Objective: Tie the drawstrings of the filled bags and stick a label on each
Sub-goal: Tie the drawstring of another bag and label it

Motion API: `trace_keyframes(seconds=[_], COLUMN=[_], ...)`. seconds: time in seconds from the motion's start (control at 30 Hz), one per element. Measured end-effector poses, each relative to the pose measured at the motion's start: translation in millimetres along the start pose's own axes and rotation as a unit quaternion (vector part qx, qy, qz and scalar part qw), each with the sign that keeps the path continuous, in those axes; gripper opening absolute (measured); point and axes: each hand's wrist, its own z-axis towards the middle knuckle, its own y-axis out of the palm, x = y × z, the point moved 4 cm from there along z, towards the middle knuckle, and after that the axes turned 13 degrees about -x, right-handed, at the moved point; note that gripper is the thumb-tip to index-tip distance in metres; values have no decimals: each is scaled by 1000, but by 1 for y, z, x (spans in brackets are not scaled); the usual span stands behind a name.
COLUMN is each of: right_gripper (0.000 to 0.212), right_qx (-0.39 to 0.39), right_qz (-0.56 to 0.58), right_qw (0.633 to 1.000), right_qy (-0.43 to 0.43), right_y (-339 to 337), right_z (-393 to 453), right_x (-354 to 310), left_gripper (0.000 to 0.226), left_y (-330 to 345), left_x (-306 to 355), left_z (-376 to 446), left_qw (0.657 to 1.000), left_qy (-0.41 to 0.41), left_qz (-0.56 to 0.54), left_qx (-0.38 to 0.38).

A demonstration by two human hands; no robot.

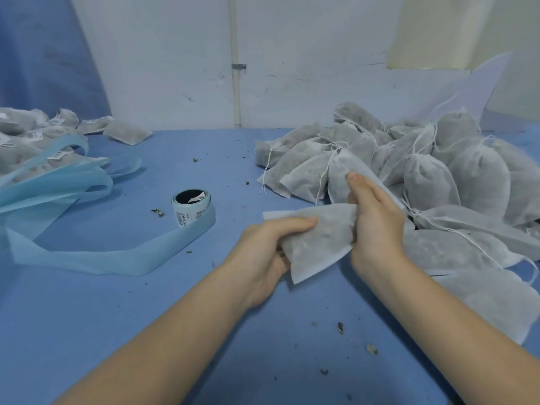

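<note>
Label roll (191, 206) left (bag pile (423, 171) rt)

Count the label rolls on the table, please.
1: the label roll stands left of the left hand, its blue backing strip trailing leftward. Others may be hidden under the bag piles.
</note>
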Motion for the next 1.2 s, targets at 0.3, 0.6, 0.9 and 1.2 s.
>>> trace_keyframes(seconds=[0.3, 0.6, 0.9, 1.2], right_gripper=[19, 11, 9, 54], right_qx=[-294, -333, -310, -386], right_qz=[-208, -330, -300, -394], right_qw=[929, 868, 898, 832], right_qy=[-85, -163, -87, 61], right_y=[15, 14, 43, 114], right_z=[-9, -9, 4, 16], right_x=[-11, -16, 1, 63], left_gripper=[21, 49, 10, 10], left_y=[-15, -21, -39, -111], left_x=[14, 21, 50, 124], left_z=[0, -1, -6, -35], left_qw=[996, 987, 960, 906], left_qy=[70, 89, 139, 234], left_qz=[35, 126, 186, 114], left_qx=[33, 37, 156, 333])
